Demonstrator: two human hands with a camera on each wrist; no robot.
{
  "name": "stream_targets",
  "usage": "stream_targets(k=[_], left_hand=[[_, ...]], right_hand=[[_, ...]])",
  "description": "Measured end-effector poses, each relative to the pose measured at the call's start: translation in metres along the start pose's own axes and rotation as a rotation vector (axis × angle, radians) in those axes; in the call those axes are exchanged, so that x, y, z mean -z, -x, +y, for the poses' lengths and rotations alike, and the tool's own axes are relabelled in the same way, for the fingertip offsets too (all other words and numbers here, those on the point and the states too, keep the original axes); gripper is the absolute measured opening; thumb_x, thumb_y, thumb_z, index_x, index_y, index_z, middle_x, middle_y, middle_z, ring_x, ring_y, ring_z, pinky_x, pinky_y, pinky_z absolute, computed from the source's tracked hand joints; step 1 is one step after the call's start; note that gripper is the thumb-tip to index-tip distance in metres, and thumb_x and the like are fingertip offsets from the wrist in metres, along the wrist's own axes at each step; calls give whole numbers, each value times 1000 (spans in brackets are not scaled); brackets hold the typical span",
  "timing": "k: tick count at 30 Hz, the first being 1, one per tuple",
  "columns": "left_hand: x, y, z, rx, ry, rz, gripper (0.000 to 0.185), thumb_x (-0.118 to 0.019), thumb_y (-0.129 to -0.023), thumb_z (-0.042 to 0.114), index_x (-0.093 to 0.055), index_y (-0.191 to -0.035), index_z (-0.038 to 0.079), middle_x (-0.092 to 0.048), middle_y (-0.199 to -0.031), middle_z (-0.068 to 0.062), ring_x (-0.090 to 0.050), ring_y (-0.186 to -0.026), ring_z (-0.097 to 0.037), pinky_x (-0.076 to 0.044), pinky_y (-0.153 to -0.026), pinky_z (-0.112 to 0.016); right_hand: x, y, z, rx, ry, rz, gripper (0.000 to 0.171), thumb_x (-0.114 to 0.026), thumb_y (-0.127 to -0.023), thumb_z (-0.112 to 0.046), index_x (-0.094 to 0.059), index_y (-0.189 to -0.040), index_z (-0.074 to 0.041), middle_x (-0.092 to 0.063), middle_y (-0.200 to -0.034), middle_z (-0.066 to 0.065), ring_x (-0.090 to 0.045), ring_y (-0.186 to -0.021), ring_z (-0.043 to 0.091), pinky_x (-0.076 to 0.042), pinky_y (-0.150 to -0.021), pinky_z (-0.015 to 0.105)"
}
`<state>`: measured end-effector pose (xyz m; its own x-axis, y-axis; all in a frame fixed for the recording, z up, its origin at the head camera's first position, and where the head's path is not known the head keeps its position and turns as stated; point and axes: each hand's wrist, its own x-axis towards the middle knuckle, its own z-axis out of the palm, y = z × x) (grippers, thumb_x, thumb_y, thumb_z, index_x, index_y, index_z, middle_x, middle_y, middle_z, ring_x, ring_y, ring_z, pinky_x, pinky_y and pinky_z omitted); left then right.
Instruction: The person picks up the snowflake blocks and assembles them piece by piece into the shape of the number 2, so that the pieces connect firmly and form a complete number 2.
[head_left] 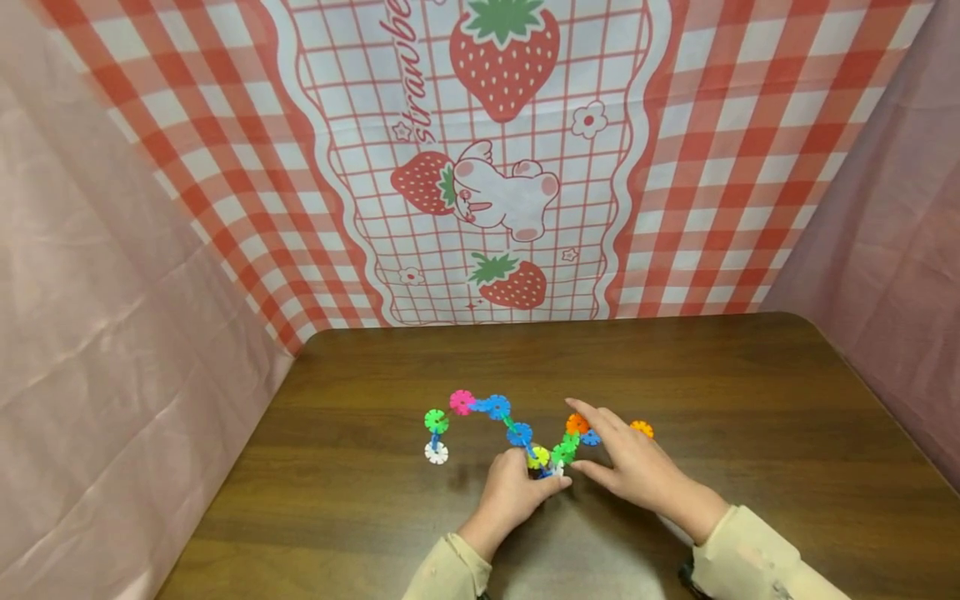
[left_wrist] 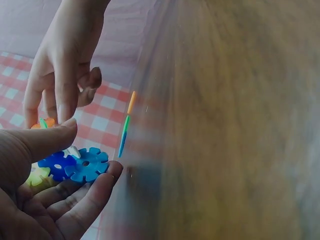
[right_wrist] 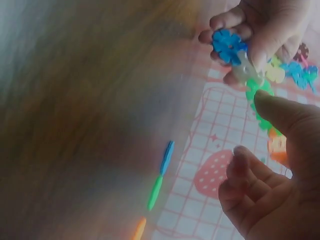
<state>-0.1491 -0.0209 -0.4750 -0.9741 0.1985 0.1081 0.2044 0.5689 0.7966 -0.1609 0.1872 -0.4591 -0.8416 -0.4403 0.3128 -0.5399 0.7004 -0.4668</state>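
Note:
A chain of colourful notched plastic discs, snowflake-shaped building pieces, is linked in a zigzag above the table. My left hand (head_left: 513, 490) grips it near its low middle, thumb over a white disc (right_wrist: 246, 70) and fingers below the blue discs (left_wrist: 86, 164). From there the chain runs left through a yellow disc (head_left: 538, 457), blue discs (head_left: 519, 434) and a pink disc (head_left: 462, 402) to a hanging white disc (head_left: 437, 452). My right hand (head_left: 637, 465) is beside the green discs (head_left: 566, 448) and orange disc (head_left: 577, 423), its thumb and fingers spread apart.
On the brown wooden table (head_left: 360, 517), further pieces lie beyond the right hand, among them an orange disc (head_left: 642, 429) and a blue disc (head_left: 591, 437). The wrist views show flat discs edge-on, including a green disc (right_wrist: 155, 192). A strawberry-print cloth (head_left: 495, 208) hangs behind.

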Motion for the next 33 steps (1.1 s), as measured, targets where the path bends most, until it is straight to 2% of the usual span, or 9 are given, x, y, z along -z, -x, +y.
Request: stream_targets(k=[3, 7, 11, 16, 25, 33], left_hand=[[2, -1, -1, 8, 9, 13, 31, -87, -71, 29, -64, -74, 10, -50, -64, 9, -43, -57, -3, -39, -52, -22], [5, -2, -3, 24, 14, 22, 32, -88, -71, 30, -62, -72, 11, -48, -63, 9, -42, -57, -4, -39, -52, -22], [7, -3, -4, 37, 9, 21, 35, -87, -72, 31, -59, -69, 12, -44, -62, 8, -39, -56, -6, -36, -50, -22], [8, -3, -5, 43, -7, 28, 38, -87, -72, 32, -55, -64, 13, -40, -61, 7, -36, -56, -7, -34, -49, -23], [10, -4, -7, 53, -17, 27, 37, -87, -72, 33, -56, -65, 13, -41, -61, 8, -37, -55, -7, -34, -49, -23], [10, -4, -7, 57, -12, 24, 38, -87, -72, 33, -56, -65, 13, -41, -60, 7, -37, -55, -7, -34, -50, -23]], right_hand=[[4, 1, 6, 0, 12, 9, 80, -79, -84, -23, -34, -150, -19, -57, -124, 9, -36, -51, -1, -40, -53, 23], [9, 2, 14, -17, 89, 54, 56, -77, -84, -16, -55, -134, -11, -61, -113, 7, -49, -59, 4, -44, -57, 28], [14, 4, 24, -93, 157, 83, 37, -78, -83, -12, -66, -117, -7, -61, -104, 7, -59, -70, 17, -48, -58, 35], [21, 8, 36, -188, 209, 81, 34, -79, -80, -10, -68, -112, -5, -59, -95, 9, -56, -63, 21, -47, -55, 40], [25, 13, 52, -295, 253, -27, 32, -76, -83, -10, -67, -114, -8, -56, -95, 21, -55, -62, 31, -46, -52, 47], [28, 13, 59, -312, 253, -58, 24, -80, -80, -12, -60, -95, -9, -50, -84, 11, -50, -59, 26, -43, -50, 42]])
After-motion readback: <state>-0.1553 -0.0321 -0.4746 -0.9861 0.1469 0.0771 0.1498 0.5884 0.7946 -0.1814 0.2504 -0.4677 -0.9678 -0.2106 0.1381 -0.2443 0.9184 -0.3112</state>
